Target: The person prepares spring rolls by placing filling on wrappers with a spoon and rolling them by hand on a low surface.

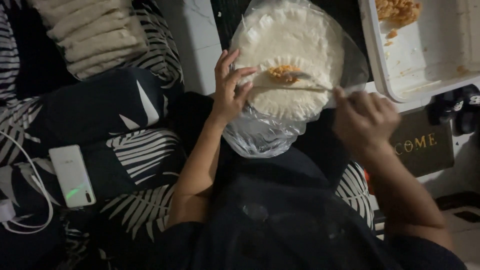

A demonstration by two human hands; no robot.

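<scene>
Our left hand (229, 90), fingers spread, touches the edge of the round white wrapper (290, 60) lying on clear plastic. Our right hand (362, 120) pinches a spoon (295, 76) and puts orange filling (281, 71) on the wrapper's middle.
</scene>
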